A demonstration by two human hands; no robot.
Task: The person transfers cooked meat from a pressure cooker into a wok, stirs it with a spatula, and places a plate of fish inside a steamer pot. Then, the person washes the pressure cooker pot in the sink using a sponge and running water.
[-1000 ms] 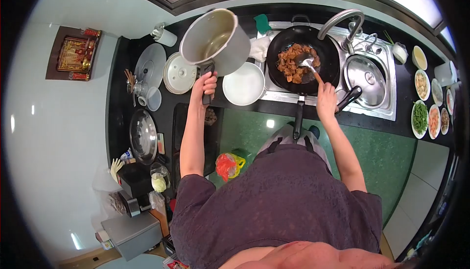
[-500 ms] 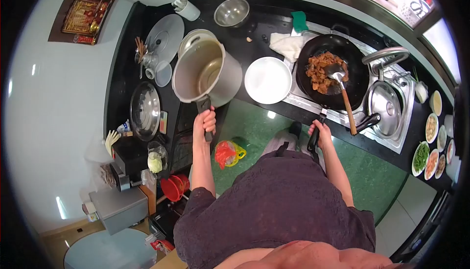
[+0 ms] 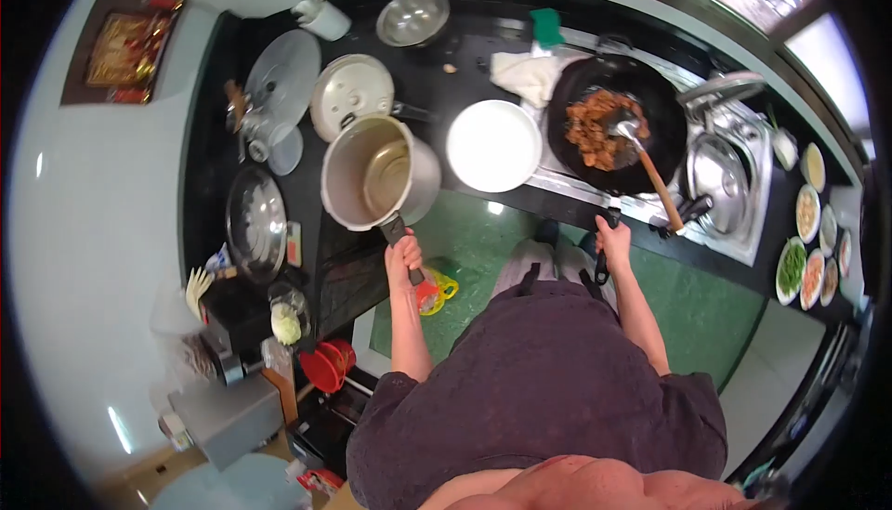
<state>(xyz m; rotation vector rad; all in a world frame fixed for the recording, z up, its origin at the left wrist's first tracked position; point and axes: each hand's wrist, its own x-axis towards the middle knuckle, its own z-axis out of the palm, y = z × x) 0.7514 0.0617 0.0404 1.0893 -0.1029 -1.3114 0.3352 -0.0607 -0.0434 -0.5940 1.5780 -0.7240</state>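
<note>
My left hand is closed round the black handle of a deep metal pot, whose open mouth shows a mostly bare inside. Behind that pot lies a pale pressure-cooker lid on the black counter. My right hand grips the handle of a black wok over the metal sink unit. Browned meat pieces sit in the wok, with a wooden-handled spatula resting among them. Between pot and wok stands a white round plate.
A steel bowl, white cloth and green sponge lie along the back. Small dishes of chopped ingredients line the right end. At left are a glass lid and a red basket. A faucet arches beside the wok.
The view has shifted. The pot in my left hand has moved down and away from the pale lid, more of which now shows. My right hand still holds the wok handle.
</note>
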